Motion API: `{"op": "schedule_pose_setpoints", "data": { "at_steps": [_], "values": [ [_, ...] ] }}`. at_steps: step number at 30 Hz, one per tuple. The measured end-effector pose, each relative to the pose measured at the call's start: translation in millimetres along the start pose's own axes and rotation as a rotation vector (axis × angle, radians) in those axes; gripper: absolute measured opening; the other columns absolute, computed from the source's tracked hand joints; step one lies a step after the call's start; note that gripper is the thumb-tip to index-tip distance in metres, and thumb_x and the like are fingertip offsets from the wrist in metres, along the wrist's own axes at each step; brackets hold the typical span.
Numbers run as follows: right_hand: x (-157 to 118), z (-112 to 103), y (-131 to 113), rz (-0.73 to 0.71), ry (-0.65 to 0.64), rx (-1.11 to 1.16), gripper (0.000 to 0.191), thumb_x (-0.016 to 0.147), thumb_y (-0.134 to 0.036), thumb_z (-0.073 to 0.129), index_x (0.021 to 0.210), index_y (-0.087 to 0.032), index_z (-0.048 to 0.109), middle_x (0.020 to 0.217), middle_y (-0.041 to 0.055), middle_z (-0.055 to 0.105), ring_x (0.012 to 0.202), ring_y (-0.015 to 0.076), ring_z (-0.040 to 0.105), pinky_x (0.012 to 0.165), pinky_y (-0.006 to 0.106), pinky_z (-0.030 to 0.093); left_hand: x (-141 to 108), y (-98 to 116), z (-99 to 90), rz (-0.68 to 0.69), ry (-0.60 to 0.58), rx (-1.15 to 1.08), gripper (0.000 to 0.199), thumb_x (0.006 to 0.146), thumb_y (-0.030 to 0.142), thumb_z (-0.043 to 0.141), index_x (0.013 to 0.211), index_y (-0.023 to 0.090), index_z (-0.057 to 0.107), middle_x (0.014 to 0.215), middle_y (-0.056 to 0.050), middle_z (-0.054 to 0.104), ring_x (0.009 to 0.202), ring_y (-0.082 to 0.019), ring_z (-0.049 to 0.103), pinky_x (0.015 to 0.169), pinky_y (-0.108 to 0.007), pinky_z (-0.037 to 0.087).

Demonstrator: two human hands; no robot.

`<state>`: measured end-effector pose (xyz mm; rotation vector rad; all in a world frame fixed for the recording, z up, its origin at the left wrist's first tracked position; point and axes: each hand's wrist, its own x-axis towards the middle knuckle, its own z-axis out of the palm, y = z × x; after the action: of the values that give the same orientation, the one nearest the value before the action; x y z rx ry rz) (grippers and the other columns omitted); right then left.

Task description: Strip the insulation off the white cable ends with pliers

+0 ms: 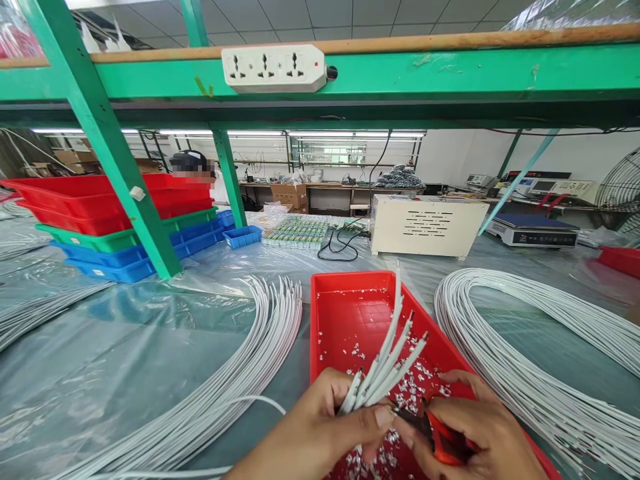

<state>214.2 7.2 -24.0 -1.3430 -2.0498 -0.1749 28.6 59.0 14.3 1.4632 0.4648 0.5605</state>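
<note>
Several white cables [387, 357], left hand [320, 433]

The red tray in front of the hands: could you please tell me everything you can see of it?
The red tray is a shallow rectangular bin, plastic by its look, with a raised rim and a gridded floor. It lies flat on the clear sheeting of the bench, between two bundles of white cable. Small white scraps litter its floor, thickest at the near end. Above that end the left hand holds a fan of white cable ends, and the right hand holds an orange-handled tool. Both hands cover its near edge.
</note>
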Motion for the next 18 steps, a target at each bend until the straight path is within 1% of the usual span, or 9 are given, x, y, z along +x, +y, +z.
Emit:
{"op": "schedule_pose_setpoints", "data": {
  "at_steps": [2,3,5,8,12,14,16,18],
  "values": [
    [-1.0,-0.2,1.2,-0.013,0.002,-0.034,0.037,0.075,-0.025,0.057,0.05,-0.018,0.03,0.041,-0.0098,0.041,0.04,0.0068,0.04,0.052,0.019,0.039,-0.9,-0.8,-1.0,-0.024,-0.003,-0.031,0.027,0.081,0.032,0.054,0.066,0.012,0.066,0.055,0.001,0.048,0.054,-0.01,0.041,0.055,-0.024,0.028],
    [-1.5,-0.1,1.7,-0.023,0.008,-0.058,0.037,0.073,-0.024,0.058,0.05,-0.018,0.029,0.041,-0.01,0.039,0.04,0.0068,0.039,0.05,0.019,0.038,-1.4,-1.5,-1.4,-0.052,0.015,-0.065,0.023,0.078,0.032,0.058,0.069,0.013,0.067,0.055,0.001,0.05,0.053,-0.01,0.043,0.055,-0.023,0.029],
    [-2.5,0.2,1.7,-0.04,0.013,-0.081,0.039,0.072,-0.025,0.058,0.05,-0.018,0.027,0.041,-0.0111,0.035,0.039,0.0058,0.033,0.057,0.02,0.04,-2.5,-2.7,-2.1,-0.104,0.071,-0.136,0.018,0.071,0.031,0.066,0.069,0.013,0.065,0.055,0.001,0.055,0.053,-0.009,0.047,0.056,-0.022,0.031],
    [-2.8,0.8,-0.2,-0.012,0.026,-0.07,0.041,0.076,-0.028,0.056,0.051,-0.017,0.026,0.042,-0.0117,0.031,0.039,0.0056,0.027,0.067,0.021,0.04,-2.9,-2.2,-1.8,-0.134,0.129,-0.171,0.017,0.066,0.029,0.073,0.063,0.014,0.064,0.056,0.002,0.059,0.055,-0.008,0.05,0.058,-0.021,0.034],
    [-0.8,0.8,-2.6,-0.007,0.033,-0.085,0.041,0.078,-0.03,0.055,0.051,-0.018,0.026,0.041,-0.0109,0.033,0.038,0.0066,0.029,0.063,0.022,0.039,-2.1,-0.4,2.8,-0.099,0.186,-0.18,0.011,0.061,0.019,0.075,0.06,0.015,0.066,0.057,0.003,0.059,0.055,-0.007,0.048,0.054,-0.019,0.032],
    [-0.2,0.4,-2.6,-0.014,0.023,-0.123,0.042,0.078,-0.031,0.055,0.05,-0.018,0.026,0.04,-0.0105,0.034,0.038,0.0068,0.032,0.063,0.023,0.039,-1.4,-1.8,6.4,-0.063,0.228,-0.158,0.009,0.06,0.015,0.074,0.06,0.015,0.065,0.056,0.005,0.056,0.052,-0.006,0.043,0.051,-0.018,0.03],
    [-0.4,0.5,-2.0,-0.02,0.007,-0.158,0.042,0.077,-0.031,0.055,0.05,-0.018,0.025,0.04,-0.0104,0.034,0.038,0.0067,0.032,0.063,0.024,0.039,-0.8,-4.3,9.8,-0.005,0.287,-0.088,0.009,0.062,0.014,0.072,0.059,0.015,0.063,0.053,0.006,0.052,0.048,-0.006,0.038,0.049,-0.018,0.028],
    [-1.3,1.8,-1.4,-0.006,-0.018,-0.156,0.042,0.077,-0.032,0.055,0.049,-0.018,0.026,0.04,-0.01,0.035,0.038,0.007,0.033,0.063,0.023,0.041,-0.7,-6.3,12.3,0.055,0.35,0.03,0.013,0.066,0.017,0.067,0.057,0.015,0.057,0.053,0.005,0.049,0.05,-0.007,0.037,0.049,-0.019,0.03]
  ]
}}
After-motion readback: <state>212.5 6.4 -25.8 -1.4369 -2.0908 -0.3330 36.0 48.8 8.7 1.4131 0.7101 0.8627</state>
